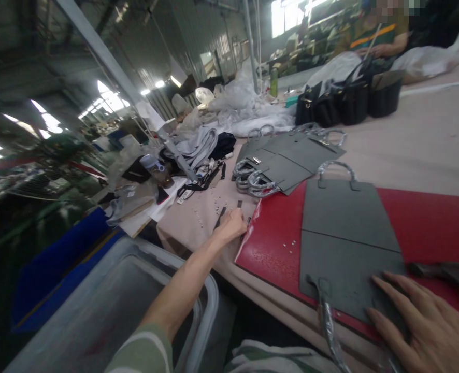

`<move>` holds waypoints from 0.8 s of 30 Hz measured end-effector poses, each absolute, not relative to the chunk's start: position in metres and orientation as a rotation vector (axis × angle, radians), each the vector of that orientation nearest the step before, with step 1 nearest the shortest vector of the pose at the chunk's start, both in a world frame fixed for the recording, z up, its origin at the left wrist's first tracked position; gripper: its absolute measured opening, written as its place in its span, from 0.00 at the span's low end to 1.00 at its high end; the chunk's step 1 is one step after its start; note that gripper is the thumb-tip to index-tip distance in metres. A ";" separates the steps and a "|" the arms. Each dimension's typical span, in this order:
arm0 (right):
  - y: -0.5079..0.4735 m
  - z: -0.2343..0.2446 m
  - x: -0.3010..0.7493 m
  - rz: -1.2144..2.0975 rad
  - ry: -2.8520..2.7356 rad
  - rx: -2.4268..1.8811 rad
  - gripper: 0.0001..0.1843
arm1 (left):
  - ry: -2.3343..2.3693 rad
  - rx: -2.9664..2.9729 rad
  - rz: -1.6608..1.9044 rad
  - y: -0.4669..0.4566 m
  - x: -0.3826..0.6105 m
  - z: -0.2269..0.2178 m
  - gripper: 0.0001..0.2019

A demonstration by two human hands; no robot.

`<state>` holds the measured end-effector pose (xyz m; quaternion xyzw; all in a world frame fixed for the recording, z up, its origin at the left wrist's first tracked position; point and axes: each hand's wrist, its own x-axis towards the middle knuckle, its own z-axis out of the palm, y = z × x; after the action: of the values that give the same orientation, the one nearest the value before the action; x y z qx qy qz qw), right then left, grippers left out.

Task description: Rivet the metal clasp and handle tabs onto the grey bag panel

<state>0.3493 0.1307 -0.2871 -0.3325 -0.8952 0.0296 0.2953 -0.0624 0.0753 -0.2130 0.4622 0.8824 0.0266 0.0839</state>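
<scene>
A grey bag panel [342,228] with a crosswise seam lies flat on a red mat [268,254]. Plastic wrap covers the curved handles at its two ends. My right hand [427,321] rests on the panel's near right corner, fingers spread. Off the mat's left edge, my left hand [232,226] reaches down to the table with its fingers drawn together. Small dark strips [220,217] lie about those fingertips; whatever they pinch is hidden. Several tiny pale studs [289,244] are scattered on the mat between my hands.
More grey panels with wrapped handles [291,158] are stacked beyond the mat. A hammer-like dark tool [443,270] lies by my right hand. Black bags [349,101] stand farther back, near a seated person [381,44]. A grey plastic bin [136,280] is below the table's left edge.
</scene>
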 end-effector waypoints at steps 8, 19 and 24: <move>0.106 -0.257 0.343 0.076 -2.479 -1.093 0.25 | 2.542 1.278 -0.174 0.078 -0.078 -0.215 0.09; 0.098 -0.252 0.341 0.201 -2.455 -1.159 0.26 | 2.341 1.062 0.550 0.075 -0.067 -0.197 0.04; 0.098 -0.253 0.342 0.221 -2.453 -1.167 0.26 | 1.417 0.654 1.279 0.066 0.025 -0.193 0.21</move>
<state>0.3422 0.0984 -0.2531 -0.4192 -0.8805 0.0794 0.2067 0.0254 0.0664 -0.1930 0.2742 0.5942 0.5363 0.5329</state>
